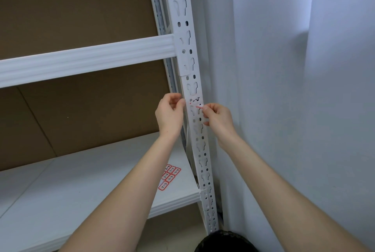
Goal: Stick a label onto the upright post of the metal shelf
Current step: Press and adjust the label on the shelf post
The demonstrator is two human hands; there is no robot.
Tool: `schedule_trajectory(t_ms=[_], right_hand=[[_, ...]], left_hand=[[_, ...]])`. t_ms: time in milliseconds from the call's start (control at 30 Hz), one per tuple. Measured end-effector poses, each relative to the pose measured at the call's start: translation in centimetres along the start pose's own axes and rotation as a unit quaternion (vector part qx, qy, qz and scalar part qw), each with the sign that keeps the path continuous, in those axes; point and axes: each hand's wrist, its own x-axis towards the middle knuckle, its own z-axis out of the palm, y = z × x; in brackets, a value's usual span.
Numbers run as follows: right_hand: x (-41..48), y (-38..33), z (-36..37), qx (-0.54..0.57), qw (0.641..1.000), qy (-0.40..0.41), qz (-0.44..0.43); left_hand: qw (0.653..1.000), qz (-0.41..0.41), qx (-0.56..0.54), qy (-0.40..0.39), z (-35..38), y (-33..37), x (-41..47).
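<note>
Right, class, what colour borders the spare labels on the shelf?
Red, on the label sheet; the head view shows it.

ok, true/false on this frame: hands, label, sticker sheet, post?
1. The right hand pinches a small red-bordered white label. True.
2. The label is held at the white perforated metal upright post. True.
3. The red-bordered sticker sheet is in the right hand. False: it lies on the lower white shelf board.
4. The left hand rests on the shelf board. False: it is up at the post's left edge.
</note>
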Motion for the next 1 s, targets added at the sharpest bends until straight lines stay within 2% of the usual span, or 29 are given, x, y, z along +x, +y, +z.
schedule_trajectory(t_ms=[133,367,467,600,767,833,933,1000], right_hand=[[-0.1,-0.1,-0.1,-0.007,1.000,-0.002,-0.013],[-0.4,0.9,-0.6,-0.024,0.999,-0.013,-0.035],[-0.3,0.9,-0.4,-0.027,0.999,-0.013,-0.045],[0.3,0.9,-0.5,-0.049,0.993,0.054,-0.092],[0.8,0.7,0.8,-0.093,0.990,0.054,-0.091],[0.8,0.6,1.3,-0.056,0.995,0.038,-0.076],[0.1,0.6,1.1,0.061,0.998,-0.024,-0.023],[-0.4,1.3,0.6,0.071,0.997,-0.037,-0.002]], left_hand=[[1.000,0.000,-0.031,0.001,0.0,0.2,-1.5],[0.988,-0.060,-0.125,-0.067,0.7,0.0,-3.6],[0.990,-0.066,-0.115,-0.037,0.8,-0.2,-3.4],[0.991,-0.073,-0.115,0.015,0.2,-0.7,-2.7],[0.991,-0.065,-0.115,0.034,-0.2,-0.8,-2.4],[0.992,-0.057,-0.115,0.017,-0.1,-0.9,-2.4],[0.994,-0.038,-0.100,-0.017,0.1,-1.2,-3.0],[0.994,-0.044,-0.094,-0.026,0.4,-1.6,-3.8]])
